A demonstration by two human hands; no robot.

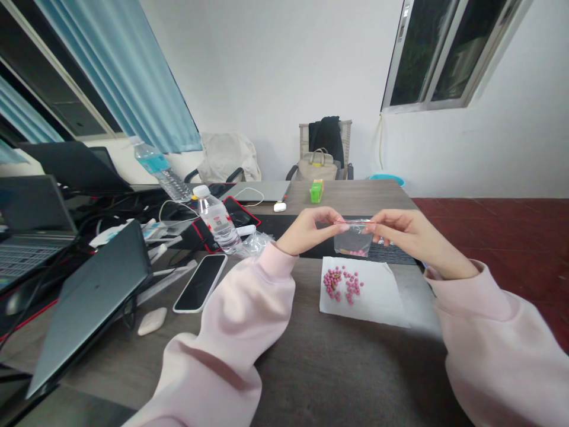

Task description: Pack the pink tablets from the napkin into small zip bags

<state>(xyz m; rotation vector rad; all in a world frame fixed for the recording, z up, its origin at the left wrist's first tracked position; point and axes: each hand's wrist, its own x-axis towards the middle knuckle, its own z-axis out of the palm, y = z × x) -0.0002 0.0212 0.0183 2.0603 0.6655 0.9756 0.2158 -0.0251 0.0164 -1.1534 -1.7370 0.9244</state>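
Observation:
Between my two hands hangs a small clear zip bag (351, 242) with a red line along its top edge. My left hand (313, 228) pinches the top left corner, and my right hand (398, 231) pinches the top right. A few pink pellets (357, 252) lie at the bottom of the bag. Below it, a white sheet of paper (377, 296) rests on the table, bearing two loose clusters of pink pellets (353, 286). Some brownish bits are mixed into the left cluster.
On the left are a phone (201, 283), a white case (152, 321), a tilted laptop (95, 296) and a water bottle (216, 219). Farther back are a green box (316, 191), a closed silver laptop (267, 191) and a chair with a beige bag (317, 166).

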